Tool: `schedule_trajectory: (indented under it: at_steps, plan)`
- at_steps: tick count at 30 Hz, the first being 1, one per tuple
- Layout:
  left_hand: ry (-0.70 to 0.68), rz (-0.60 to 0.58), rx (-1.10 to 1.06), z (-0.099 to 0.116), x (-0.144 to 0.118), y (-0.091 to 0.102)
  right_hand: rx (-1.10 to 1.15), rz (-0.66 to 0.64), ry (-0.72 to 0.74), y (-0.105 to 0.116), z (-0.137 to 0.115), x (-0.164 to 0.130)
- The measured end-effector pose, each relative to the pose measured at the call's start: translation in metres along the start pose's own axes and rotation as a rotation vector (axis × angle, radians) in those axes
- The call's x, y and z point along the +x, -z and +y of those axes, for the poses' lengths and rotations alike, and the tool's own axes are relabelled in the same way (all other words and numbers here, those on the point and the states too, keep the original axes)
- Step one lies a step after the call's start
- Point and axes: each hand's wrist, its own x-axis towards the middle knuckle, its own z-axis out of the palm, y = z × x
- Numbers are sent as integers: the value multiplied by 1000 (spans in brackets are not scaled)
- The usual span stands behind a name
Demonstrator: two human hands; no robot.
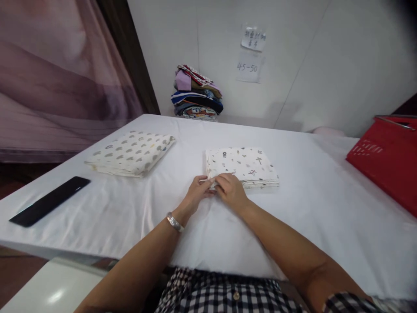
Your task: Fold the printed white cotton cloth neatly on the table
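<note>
Pinching the near corner of the folded square printed cloth: left hand and right hand, fingers closed on soft layered edges. Lying left of that cloth, a second folded leaf-print cloth.

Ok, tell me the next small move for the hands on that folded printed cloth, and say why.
Probably lift the near-left corner's top layer. Both the left hand and right hand have fingertips pinched at that corner of the folded printed cloth, which lies flat on the white table. The grip looks set, though which layer they hold is hard to tell.
</note>
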Motion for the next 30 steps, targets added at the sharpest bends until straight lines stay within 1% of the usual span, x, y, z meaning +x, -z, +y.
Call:
schedule_trajectory:
  at_steps: [4, 10, 14, 17, 20, 24, 26, 27, 28, 30]
  plan:
    - [3, 59, 34, 1, 2, -6, -7, -26, 7, 1, -2, 2]
    - [21, 54, 46, 1, 5, -5, -24, -69, 10, 2, -4, 2]
    - [20, 63, 72, 1, 6, -5, -16, -84, 33, 6, 0, -5]
    - [-7, 79, 135, 1, 7, -5, -20, -86, 30, 16, 10, -17]
    - [-28, 80, 189, -1, 9, -5, -79, -64, -16, 36, 28, -36]
    - [-43, 70, 223, -6, 15, -3, -204, 5, -197, 72, 60, -70]
    - [-62, 55, 239, -9, 18, -1, -227, 77, -323, 90, 77, -85]
    - [-71, 48, 245, -11, 19, 0, -220, 127, -412, 99, 85, -91]
    - [-77, 44, 250, -12, 20, 1, -184, 179, -535, 107, 91, -95]
    - [-84, 47, 255, -13, 21, 1, -59, 256, -818, 119, 101, -98]
